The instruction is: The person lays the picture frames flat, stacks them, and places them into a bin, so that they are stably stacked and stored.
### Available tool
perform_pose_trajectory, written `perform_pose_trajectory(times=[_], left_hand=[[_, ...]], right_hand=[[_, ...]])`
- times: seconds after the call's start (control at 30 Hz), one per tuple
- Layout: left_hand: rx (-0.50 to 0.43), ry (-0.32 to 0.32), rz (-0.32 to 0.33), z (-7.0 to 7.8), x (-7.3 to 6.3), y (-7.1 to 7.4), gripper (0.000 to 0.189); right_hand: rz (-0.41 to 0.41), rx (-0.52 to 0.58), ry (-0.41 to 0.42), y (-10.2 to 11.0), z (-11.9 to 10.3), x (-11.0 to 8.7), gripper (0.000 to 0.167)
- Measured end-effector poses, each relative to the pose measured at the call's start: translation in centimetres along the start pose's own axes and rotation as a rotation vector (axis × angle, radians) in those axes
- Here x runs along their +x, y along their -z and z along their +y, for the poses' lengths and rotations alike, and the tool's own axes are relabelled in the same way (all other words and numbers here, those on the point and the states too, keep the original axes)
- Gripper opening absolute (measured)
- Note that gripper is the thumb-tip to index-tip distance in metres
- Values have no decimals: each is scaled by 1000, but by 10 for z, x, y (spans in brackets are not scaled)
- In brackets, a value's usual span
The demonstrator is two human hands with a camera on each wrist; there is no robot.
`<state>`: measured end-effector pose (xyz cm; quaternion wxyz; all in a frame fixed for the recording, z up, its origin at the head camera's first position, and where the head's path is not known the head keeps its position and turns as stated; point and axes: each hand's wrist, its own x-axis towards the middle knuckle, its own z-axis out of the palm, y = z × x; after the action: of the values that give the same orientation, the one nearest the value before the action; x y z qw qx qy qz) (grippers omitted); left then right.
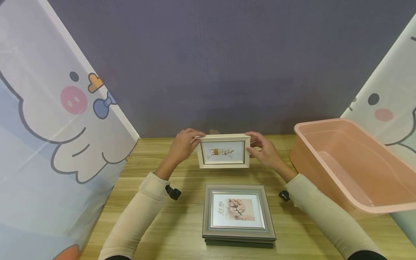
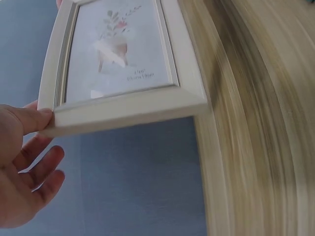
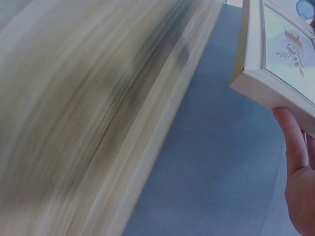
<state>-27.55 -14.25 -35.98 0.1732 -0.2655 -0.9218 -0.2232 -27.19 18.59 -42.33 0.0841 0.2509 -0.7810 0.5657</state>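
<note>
Both hands hold up a white picture frame [image 1: 224, 166] on its side near the back of the table, its printed insert facing me. My left hand [image 1: 184, 144] pinches the upper left corner, thumb on the front, as the left wrist view shows with the other fingers [image 2: 47, 172] loosely bent behind. At the opposite end my right hand [image 1: 264, 151] grips the right side, its thumb [image 3: 290, 132] against the edge. Nearer to me lies a stack of grey-brown picture frames [image 1: 237, 188], the top one showing a flower picture.
To the right stands a pink plastic tub [image 1: 325, 169] with high walls. A dark blue-grey partition [image 1: 208, 65] rises along the table's back edge. Panels with cartoon prints [image 1: 48, 126] close off both sides. Wood-grain tabletop [image 1: 156, 224] shows around the stack.
</note>
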Motion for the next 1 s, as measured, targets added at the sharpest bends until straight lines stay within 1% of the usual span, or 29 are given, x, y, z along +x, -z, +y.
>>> perform_pose_trajectory(times=[0.13,0.27,0.4,0.47,0.57,0.67,0.77,0.83,0.9,1.0], left_hand=[[-94,53,-16,-5,-5,1,24],[-217,129,-52,-11,-5,1,25],[-370,203,-97,-21,-4,1,30],[-464,227,-124,-27,-3,1,35],[-605,244,-168,-36,-1,-1,42],[-727,253,-220,-44,0,-4,50],[-828,229,-276,-50,2,-8,59],[-891,199,-315,-54,2,-10,66],[-966,155,-355,-57,3,-14,79],[-1084,119,-409,-59,5,-21,105]], right_hand=[[-1,5,4,1,1,-1,54],[-7,16,22,2,0,-2,55],[3,14,52,4,-1,-3,55],[8,11,64,5,-1,-3,55],[8,16,84,7,-2,-4,54],[7,32,103,9,-4,-4,53],[-1,47,112,11,-7,-4,53],[-7,49,113,12,-9,-4,53],[-14,52,107,13,-10,-5,53],[-23,57,101,15,-11,-7,53]])
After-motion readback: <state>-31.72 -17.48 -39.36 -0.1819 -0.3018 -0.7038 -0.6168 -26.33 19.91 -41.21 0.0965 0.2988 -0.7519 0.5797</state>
